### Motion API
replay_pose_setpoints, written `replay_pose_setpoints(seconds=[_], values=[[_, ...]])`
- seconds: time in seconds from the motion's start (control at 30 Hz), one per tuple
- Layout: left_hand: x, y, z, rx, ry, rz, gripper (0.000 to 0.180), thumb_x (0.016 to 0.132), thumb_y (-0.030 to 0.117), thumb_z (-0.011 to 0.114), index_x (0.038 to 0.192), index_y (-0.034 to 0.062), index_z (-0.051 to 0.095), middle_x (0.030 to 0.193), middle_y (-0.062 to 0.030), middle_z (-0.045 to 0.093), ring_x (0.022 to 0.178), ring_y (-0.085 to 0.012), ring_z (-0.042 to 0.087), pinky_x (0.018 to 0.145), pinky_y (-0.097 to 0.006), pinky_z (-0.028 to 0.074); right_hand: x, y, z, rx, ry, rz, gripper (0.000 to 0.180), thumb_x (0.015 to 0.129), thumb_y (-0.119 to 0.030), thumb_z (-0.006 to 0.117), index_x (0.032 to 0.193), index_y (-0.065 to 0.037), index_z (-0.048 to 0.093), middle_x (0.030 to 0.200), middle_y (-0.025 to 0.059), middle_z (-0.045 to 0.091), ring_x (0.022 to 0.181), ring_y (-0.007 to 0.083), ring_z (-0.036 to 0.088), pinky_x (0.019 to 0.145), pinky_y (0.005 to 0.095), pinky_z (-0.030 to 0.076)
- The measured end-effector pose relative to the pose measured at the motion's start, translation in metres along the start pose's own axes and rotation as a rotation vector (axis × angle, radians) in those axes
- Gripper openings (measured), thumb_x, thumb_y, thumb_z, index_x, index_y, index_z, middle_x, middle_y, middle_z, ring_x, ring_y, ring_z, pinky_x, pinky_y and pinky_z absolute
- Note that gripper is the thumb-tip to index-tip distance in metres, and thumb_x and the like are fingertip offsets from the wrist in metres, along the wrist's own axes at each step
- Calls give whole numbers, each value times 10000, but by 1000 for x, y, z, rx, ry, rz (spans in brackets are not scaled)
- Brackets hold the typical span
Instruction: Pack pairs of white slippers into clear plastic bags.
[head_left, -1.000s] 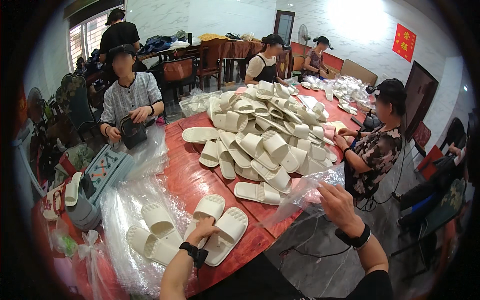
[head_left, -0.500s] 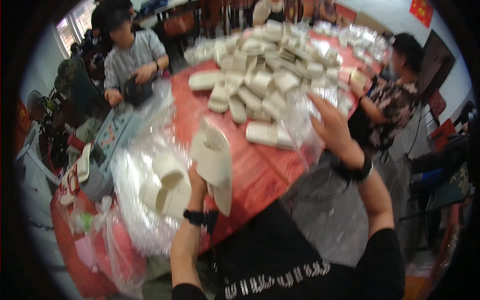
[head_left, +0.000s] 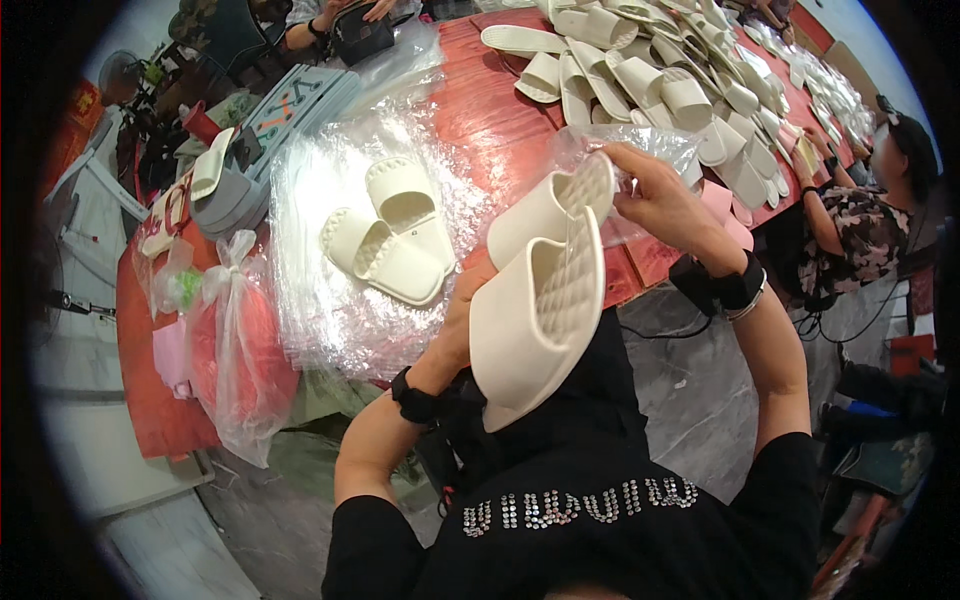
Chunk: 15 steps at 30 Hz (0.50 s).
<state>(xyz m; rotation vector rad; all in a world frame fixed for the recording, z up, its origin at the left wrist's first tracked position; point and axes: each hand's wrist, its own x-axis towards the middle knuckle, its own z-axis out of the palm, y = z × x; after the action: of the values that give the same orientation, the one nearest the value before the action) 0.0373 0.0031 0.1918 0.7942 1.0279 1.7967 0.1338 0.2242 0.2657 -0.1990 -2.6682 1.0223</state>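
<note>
My left hand (head_left: 463, 308) is closed on a pair of cream slippers (head_left: 518, 315), held together on edge in front of my body with their quilted insoles facing right. At the slippers' upper end, my right hand (head_left: 662, 195) pinches a clear plastic bag (head_left: 577, 146); the bag spreads behind the slippers' tips and beneath my hand. How far the bag reaches over them is hidden. Left of my left hand, another cream slipper pair (head_left: 410, 265) lies on a stack of clear plastic bags (head_left: 305, 310).
A large pile of cream slippers (head_left: 690, 95) covers the far side of the red table (head_left: 470, 90). A knotted bag with something red (head_left: 240, 340) sits at the left edge, near a grey stool (head_left: 240, 185). One co-worker (head_left: 850, 215) sits right, another (head_left: 340, 20) far left.
My left hand has brought the slipper pair nearer my body and rightward, turning it. My right hand has come to the slippers' upper end with the plastic bag. The view has tipped downward.
</note>
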Motion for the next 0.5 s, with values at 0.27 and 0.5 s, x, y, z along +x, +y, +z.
replay_pose_setpoints(seconds=[0.27, 0.5], values=[[-29, -11, -32, 8, 312, -124, 314, 891, 125, 484, 1172, -14, 492, 1040, -57, 583, 878, -111, 577, 744, -237, 485, 18, -18, 26, -130, -287, -235, 660, 679, 71, 501, 1307, -69, 355, 1335, 146, 363, 925, 248, 529, 652, 292, 458], [-58, -7, -37, 497, 46, 304, 276, 817, 138, 588, 1060, 8, 597, 1147, -136, 541, 1114, -246, 463, 930, -341, 358, 43, -5, 52, -104, -286, -366, 665, 673, 63, 529, 1302, -69, 358, 1305, 147, 408, 993, 303, 539, 753, 373, 455]])
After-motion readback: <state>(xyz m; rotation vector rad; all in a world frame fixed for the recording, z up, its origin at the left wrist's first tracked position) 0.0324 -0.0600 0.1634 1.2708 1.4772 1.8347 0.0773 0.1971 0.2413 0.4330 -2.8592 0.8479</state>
